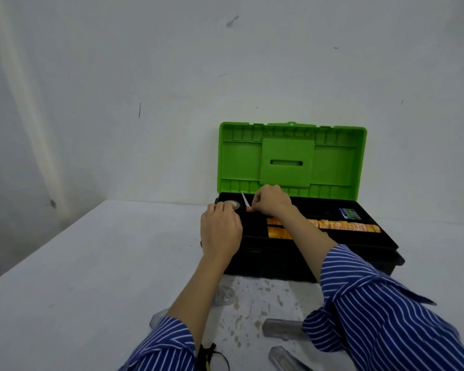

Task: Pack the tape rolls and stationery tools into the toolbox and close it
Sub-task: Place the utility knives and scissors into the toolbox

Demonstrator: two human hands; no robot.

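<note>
Head view: toolbox [306, 253] sits open on the white table [78, 277], green lid [292, 156] propped upright against the wall. Left hand [220, 231] hovers over the toolbox's near-left corner, fingers curled down at a clear tape roll [232, 204] in the tray's far-left pocket; whether it actually grips the roll, cannot tell, fingertips hidden. Right hand [272, 200] is pinched closed on a thin white stick-like tool [245, 201] with an orange end, just right of that roll, over the tray's back-left area. Row of orange tape rolls [332, 225] already lies in the tray's long middle slot; a small blue-green pack [350, 213] behind them toward the right. Still outside, in front of the toolbox: a clear roll [224, 294], two clear plastic cases [281, 328], something black-yellow [208, 352] by the left sleeve. Handling guess: rolls are light, rigid, slick film, best pinched across the rim or through the core; the stick is light and thin, likely slips, pinch mid-shaft. Hard to read: the tool's identity, tray dividers black on black, lower cases cut off by the frame and the right sleeve.
</note>
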